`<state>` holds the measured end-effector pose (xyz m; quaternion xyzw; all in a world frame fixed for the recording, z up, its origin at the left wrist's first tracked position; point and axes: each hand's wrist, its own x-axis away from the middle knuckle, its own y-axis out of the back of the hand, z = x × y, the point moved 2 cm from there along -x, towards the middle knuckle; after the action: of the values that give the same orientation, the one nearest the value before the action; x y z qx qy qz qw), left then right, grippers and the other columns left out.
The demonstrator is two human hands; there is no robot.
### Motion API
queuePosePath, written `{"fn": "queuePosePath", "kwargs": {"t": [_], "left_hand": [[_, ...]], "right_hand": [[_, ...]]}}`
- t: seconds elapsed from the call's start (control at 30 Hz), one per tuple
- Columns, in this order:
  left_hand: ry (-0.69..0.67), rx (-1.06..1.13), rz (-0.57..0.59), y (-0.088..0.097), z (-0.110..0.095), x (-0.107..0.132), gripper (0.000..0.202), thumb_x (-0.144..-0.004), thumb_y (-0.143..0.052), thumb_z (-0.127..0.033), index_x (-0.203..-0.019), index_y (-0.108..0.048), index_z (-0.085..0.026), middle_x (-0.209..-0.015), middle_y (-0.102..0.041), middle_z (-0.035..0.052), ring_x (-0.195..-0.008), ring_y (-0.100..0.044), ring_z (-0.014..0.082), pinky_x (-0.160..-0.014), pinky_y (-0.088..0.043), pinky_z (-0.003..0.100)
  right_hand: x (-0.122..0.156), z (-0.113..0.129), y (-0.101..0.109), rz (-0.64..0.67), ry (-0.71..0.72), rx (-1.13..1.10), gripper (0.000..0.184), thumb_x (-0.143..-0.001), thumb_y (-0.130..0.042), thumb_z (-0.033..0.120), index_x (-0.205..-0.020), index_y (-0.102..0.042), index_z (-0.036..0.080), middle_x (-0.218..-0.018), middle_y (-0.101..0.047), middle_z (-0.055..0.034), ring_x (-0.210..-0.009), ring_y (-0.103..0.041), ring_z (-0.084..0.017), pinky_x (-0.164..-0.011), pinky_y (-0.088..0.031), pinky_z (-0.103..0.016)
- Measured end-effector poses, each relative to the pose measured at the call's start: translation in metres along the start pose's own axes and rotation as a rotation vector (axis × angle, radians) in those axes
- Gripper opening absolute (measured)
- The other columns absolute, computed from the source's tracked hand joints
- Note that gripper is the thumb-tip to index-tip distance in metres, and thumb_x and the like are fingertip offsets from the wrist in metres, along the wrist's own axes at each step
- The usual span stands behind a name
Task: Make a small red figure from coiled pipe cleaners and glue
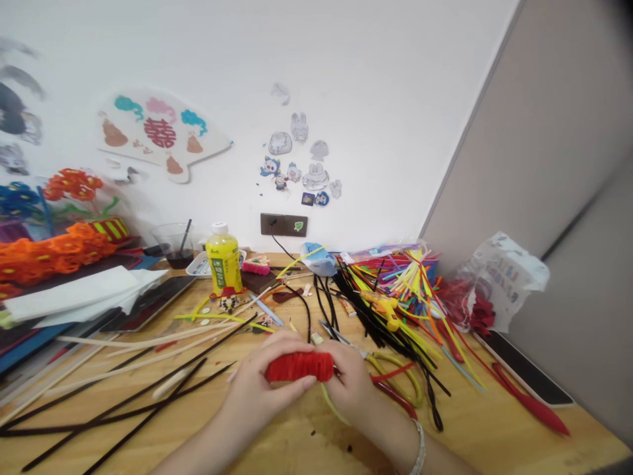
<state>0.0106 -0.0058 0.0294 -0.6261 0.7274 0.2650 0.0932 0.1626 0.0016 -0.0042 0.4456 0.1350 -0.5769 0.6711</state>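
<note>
Both my hands hold a roll of red fuzzy chenille stem (299,366) over the wooden tabletop (301,448). My left hand (262,382) grips its left end, and my right hand (351,382) closes around its right end, hiding that end. A pale bracelet circles my right wrist. Just beyond my right hand lie metal scissors (341,336) with yellow-green handles, and a red-handled tool (395,396) rests beside them. Black chenille stems (133,402) are scattered across the table to my left.
A heap of multicoloured stems (405,290) with a yellow glue gun (386,310) lies to the right. A yellow bottle (223,260), a dark-filled glass (173,244), orange chenille flowers (49,254), and a plastic bag (504,280) stand farther back.
</note>
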Motion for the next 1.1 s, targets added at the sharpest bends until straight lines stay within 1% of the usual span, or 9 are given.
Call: {"fn": "queuePosePath", "kwargs": {"t": [0.17, 0.27, 0.33, 0.4, 0.5, 0.6, 0.73, 0.93, 1.1], "left_hand": [[-0.107, -0.098, 0.008, 0.002, -0.001, -0.001, 0.017, -0.062, -0.069, -0.019, -0.078, -0.072, -0.022, -0.083, -0.071, 0.0065, -0.080, -0.064, 0.0214, -0.075, -0.050, 0.032], [-0.071, -0.144, -0.058, 0.006, 0.000, -0.002, 0.014, -0.062, -0.069, -0.019, -0.076, -0.071, -0.020, -0.078, -0.072, 0.0057, -0.077, -0.065, 0.0204, -0.073, -0.052, 0.030], [-0.032, -0.161, -0.086, 0.008, 0.000, -0.002, 0.013, -0.062, -0.068, -0.020, -0.076, -0.071, -0.019, -0.078, -0.072, 0.0054, -0.077, -0.066, 0.0204, -0.072, -0.053, 0.030], [0.005, -0.164, -0.106, 0.008, 0.001, -0.003, 0.014, -0.063, -0.067, -0.021, -0.077, -0.070, -0.019, -0.079, -0.073, 0.0054, -0.078, -0.066, 0.0207, -0.073, -0.053, 0.030], [0.053, -0.165, -0.133, 0.009, 0.003, -0.004, 0.016, -0.064, -0.066, -0.024, -0.078, -0.069, -0.018, -0.080, -0.073, 0.0057, -0.077, -0.067, 0.0212, -0.072, -0.054, 0.031], [0.093, -0.190, -0.174, 0.011, 0.006, -0.006, 0.019, -0.064, -0.065, -0.028, -0.079, -0.069, -0.017, -0.082, -0.073, 0.0066, -0.077, -0.067, 0.0225, -0.074, -0.053, 0.033], [0.116, -0.209, -0.216, 0.015, 0.010, -0.009, 0.023, -0.064, -0.065, -0.032, -0.082, -0.069, -0.017, -0.086, -0.073, 0.0075, -0.083, -0.066, 0.0243, -0.080, -0.051, 0.037], [0.140, -0.196, -0.113, 0.012, 0.012, -0.011, 0.020, -0.064, -0.064, -0.030, -0.080, -0.069, -0.018, -0.085, -0.074, 0.0065, -0.082, -0.066, 0.0236, -0.080, -0.051, 0.037], [0.116, -0.205, 0.049, 0.007, 0.012, -0.012, 0.017, -0.065, -0.064, -0.027, -0.079, -0.070, -0.019, -0.085, -0.074, 0.0053, -0.082, -0.066, 0.0220, -0.079, -0.050, 0.033]], "right_hand": [[-0.003, 0.005, -0.001, 0.069, -0.178, -0.081, 0.014, -0.077, -0.049, 0.013, -0.081, -0.061, 0.016, -0.075, -0.065, -0.0026, -0.070, -0.058, -0.015, -0.065, -0.043, -0.024], [-0.006, 0.012, -0.002, 0.139, -0.302, -0.141, 0.014, -0.077, -0.049, 0.011, -0.080, -0.061, 0.016, -0.073, -0.064, -0.0011, -0.068, -0.057, -0.014, -0.062, -0.043, -0.022], [-0.007, 0.017, -0.003, 0.186, -0.306, -0.141, 0.015, -0.080, -0.047, 0.013, -0.083, -0.061, 0.017, -0.074, -0.063, -0.0011, -0.069, -0.056, -0.014, -0.062, -0.043, -0.023], [-0.006, 0.018, -0.004, 0.221, -0.253, -0.075, 0.017, -0.083, -0.045, 0.015, -0.090, -0.060, 0.018, -0.081, -0.064, -0.0027, -0.074, -0.058, -0.015, -0.066, -0.044, -0.024], [-0.002, 0.017, -0.004, 0.252, -0.135, 0.161, 0.018, -0.082, -0.045, 0.015, -0.093, -0.059, 0.017, -0.085, -0.065, -0.0065, -0.075, -0.059, -0.018, -0.066, -0.044, -0.027], [-0.001, 0.017, -0.002, 0.262, 0.019, 0.388, 0.019, -0.082, -0.043, 0.014, -0.094, -0.059, 0.015, -0.082, -0.066, -0.0083, -0.072, -0.059, -0.019, -0.062, -0.043, -0.028], [-0.004, 0.022, 0.002, 0.242, 0.170, 0.502, 0.020, -0.087, -0.038, 0.016, -0.089, -0.059, 0.015, -0.073, -0.065, -0.0061, -0.065, -0.057, -0.017, -0.056, -0.039, -0.027], [-0.010, 0.029, 0.011, 0.151, 0.323, 0.574, 0.029, -0.089, -0.035, 0.016, -0.075, -0.060, 0.015, -0.060, -0.058, -0.0042, -0.055, -0.048, -0.015, -0.049, -0.032, -0.027], [-0.014, 0.028, 0.023, 0.064, 0.285, 0.425, 0.023, -0.089, -0.041, 0.019, -0.080, -0.062, 0.016, -0.073, -0.062, -0.0065, -0.067, -0.051, -0.016, -0.059, -0.040, -0.028]]}}
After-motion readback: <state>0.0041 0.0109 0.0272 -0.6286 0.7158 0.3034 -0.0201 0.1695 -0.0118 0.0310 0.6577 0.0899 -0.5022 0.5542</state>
